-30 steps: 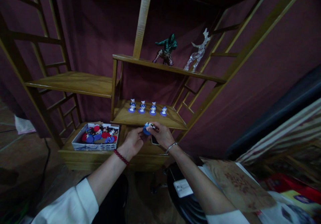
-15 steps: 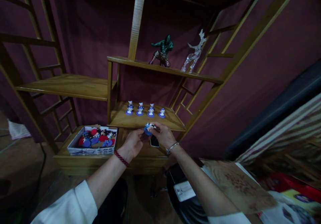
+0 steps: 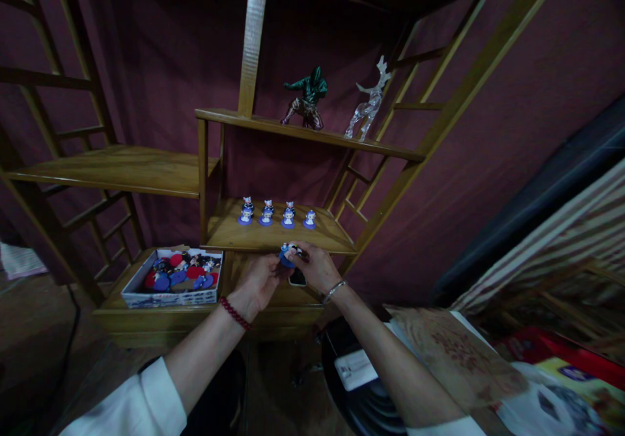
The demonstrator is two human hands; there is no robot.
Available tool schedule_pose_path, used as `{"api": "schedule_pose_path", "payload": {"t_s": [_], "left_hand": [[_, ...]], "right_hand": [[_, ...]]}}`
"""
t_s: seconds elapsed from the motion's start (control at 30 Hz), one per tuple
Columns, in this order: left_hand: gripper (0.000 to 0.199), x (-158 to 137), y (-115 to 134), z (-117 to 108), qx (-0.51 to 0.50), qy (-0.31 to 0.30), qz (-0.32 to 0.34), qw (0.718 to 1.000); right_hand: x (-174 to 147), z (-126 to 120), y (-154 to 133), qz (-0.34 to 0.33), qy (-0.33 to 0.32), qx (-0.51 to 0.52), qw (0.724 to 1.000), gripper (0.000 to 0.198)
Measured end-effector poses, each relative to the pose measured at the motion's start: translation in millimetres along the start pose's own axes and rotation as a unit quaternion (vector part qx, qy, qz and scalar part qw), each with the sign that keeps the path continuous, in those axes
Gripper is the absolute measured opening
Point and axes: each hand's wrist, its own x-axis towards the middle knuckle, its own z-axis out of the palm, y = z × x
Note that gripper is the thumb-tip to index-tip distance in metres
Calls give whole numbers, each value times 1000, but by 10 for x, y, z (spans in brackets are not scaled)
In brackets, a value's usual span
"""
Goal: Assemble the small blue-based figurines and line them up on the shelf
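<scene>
A small figurine (image 3: 287, 255) with a blue round base is held tilted between my two hands, in front of the lower shelf. My right hand (image 3: 318, 268) pinches its upper part with thumb and fingers. My left hand (image 3: 260, 282) has its fingertips closed at the base, partly hidden behind it. Beyond, on the lower shelf (image 3: 229, 233), several like figurines (image 3: 288, 218) on purple-blue bases stand upright in two rows. A white cardboard box (image 3: 168, 299) to the left holds a jumble of figurines with red and blue bases.
A dark phone-like object (image 3: 297, 278) lies below my hands on the cabinet top. The upper shelf carries a green crouching statue (image 3: 308, 97) and a clear deer (image 3: 367, 107). At lower right, a black stool (image 3: 336, 403) bears a white item (image 3: 355, 369) beside a brown paper bag (image 3: 454, 358).
The view has shifted slightly, so the shelves and box sit a little further left. Both hands keep the figurine in nearly the same pose.
</scene>
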Motion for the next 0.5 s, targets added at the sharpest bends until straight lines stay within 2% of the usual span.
{"api": "schedule_pose_path", "payload": {"t_s": [0.5], "left_hand": [[22, -4, 49, 148, 25, 2, -4, 1000]], "right_hand": [[-14, -61, -31, -42, 33, -11, 999, 25]]}}
